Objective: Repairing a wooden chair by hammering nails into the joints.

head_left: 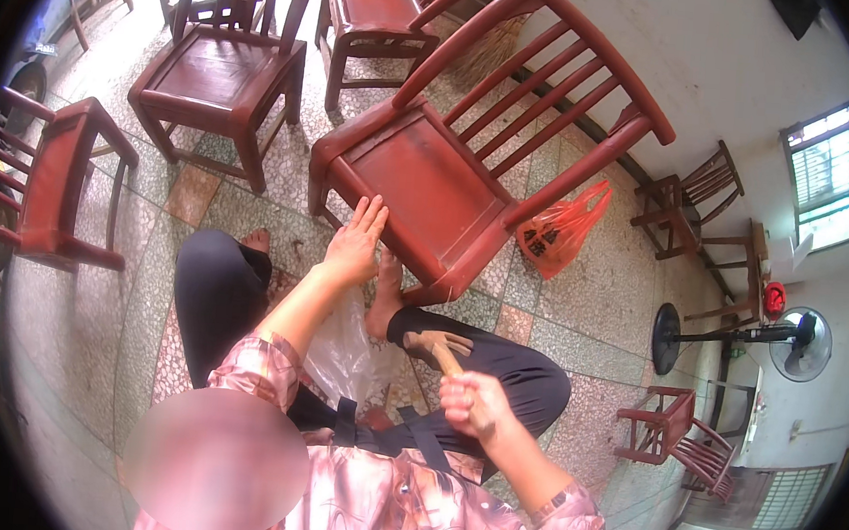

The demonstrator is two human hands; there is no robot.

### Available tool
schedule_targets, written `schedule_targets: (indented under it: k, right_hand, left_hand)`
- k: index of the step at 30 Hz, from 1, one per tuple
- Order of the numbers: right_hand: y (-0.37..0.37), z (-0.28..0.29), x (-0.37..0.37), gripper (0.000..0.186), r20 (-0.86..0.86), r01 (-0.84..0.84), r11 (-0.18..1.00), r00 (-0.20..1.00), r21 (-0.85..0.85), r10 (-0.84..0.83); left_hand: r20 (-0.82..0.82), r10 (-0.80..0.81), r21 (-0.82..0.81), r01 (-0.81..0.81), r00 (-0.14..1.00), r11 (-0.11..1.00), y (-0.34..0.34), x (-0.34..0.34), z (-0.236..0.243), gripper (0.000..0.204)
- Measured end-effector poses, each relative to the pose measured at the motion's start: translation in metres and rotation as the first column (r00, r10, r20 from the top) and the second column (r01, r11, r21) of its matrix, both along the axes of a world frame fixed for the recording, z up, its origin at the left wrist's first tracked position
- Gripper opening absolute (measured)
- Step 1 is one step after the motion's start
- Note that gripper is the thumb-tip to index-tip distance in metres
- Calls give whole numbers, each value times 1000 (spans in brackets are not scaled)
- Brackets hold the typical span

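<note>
Directly ahead of me a reddish-brown wooden chair with a slatted back stands turned at an angle. My left hand reaches to its near edge, the stretched fingers lying flat against the seat's rim. In my right hand is a claw hammer, gripped by its wooden handle. The hammer's head is above my right leg, apart from the chair. A clear plastic bag lies between my legs, partly hidden by my left forearm.
More wooden chairs stand around: one at far left, another beyond my left leg, others at the back and right. An orange-red plastic bag sits beside the near chair. A standing fan is at right on the tiled floor.
</note>
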State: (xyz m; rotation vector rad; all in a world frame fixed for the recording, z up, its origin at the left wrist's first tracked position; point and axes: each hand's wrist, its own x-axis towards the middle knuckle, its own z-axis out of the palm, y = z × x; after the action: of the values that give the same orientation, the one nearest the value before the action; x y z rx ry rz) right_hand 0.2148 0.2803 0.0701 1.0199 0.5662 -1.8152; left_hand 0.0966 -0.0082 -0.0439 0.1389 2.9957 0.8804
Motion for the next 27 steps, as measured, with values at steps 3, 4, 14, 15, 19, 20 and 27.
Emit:
schedule_targets:
  k: [3,4,14,15,19,20,27]
  right_hand:
    - [-9,14,-22,10,-77,125,982,988,-144,-137]
    - [-7,20,-22,11,-78,153,967,982,-202,-172]
    - [-17,10,-8,14,-159,337,890,904,-307,-397]
    - [-17,9,-3,14,-172,366,883,888,-295,-426]
    - [-32,14,28,14,-293,317,928,884,-196,-364]
    - [-31,15,29,14,-295,328,924,879,-196,-375]
    - [-10,20,-26,14,-360,290,919,855,-268,-375]
  left_hand:
    - [19,5,-22,-4,1000,1000,-1,2,1,77]
    - [19,-4,-8,4,1000,1000,-2,2,3,77]
    - [35,-14,-12,15,999,1000,0,1,10,83]
    - [32,-13,-16,14,999,1000,0,1,9,83]
    - [32,2,-65,0,999,998,5,0,8,87]
    - [45,30,-45,-28,999,999,6,0,9,88]
    - [46,12,-67,-9,999,998,5,-3,4,94]
